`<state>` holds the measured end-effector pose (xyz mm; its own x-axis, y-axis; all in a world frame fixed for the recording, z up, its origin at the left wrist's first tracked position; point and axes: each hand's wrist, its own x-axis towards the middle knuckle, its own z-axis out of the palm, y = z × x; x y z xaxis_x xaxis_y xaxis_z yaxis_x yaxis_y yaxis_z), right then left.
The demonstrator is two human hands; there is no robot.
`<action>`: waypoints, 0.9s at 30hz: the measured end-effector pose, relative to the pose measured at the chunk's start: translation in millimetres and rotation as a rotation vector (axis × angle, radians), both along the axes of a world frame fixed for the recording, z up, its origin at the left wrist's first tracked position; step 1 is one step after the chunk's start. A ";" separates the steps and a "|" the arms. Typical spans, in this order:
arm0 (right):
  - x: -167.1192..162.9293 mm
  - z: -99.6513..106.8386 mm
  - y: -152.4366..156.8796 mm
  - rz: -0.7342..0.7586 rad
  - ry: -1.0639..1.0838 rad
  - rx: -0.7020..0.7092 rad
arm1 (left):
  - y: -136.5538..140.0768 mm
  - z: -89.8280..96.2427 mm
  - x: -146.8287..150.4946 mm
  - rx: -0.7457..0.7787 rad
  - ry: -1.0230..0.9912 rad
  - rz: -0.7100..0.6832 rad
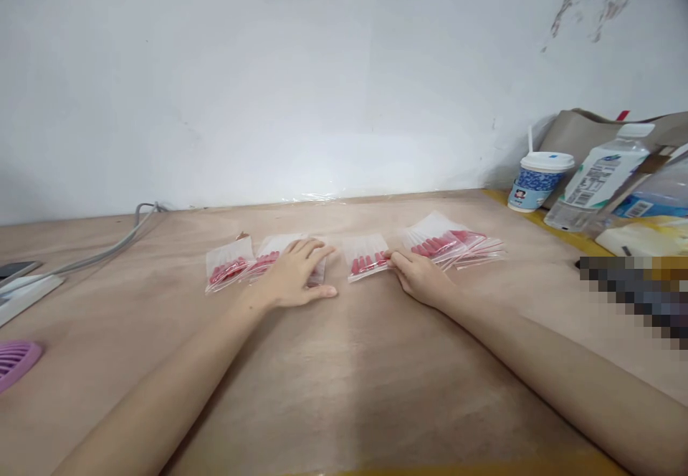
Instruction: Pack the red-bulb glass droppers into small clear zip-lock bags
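Several small clear zip bags with red stick-shaped pieces in them lie across the table. My right hand [416, 275] pinches the right edge of one zip bag [367, 257] near the middle. My left hand [295, 275] is open, fingers spread, resting over a group of zip bags [266, 257] and partly hiding them. Another zip bag [228, 264] overlaps that group at its left end. Beyond my right hand a fanned pile of zip bags [456, 239] lies on the table.
A brown-covered table [344, 375] meets a white wall [258, 89]. At right stand a paper cup [537, 178] with a straw, a plastic bottle [599, 178] and a grey-brown bag [570, 132]. On the left are a grey cable [115, 246], a white power strip [32, 297] and a purple slatted object [18, 361].
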<state>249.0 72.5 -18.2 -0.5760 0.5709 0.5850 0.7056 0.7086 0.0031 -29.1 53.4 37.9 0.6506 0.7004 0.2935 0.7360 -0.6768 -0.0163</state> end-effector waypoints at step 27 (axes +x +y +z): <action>61.3 7.3 -13.7 -0.266 -0.013 0.325 | 26.0 22.7 -68.8 -0.402 0.069 0.248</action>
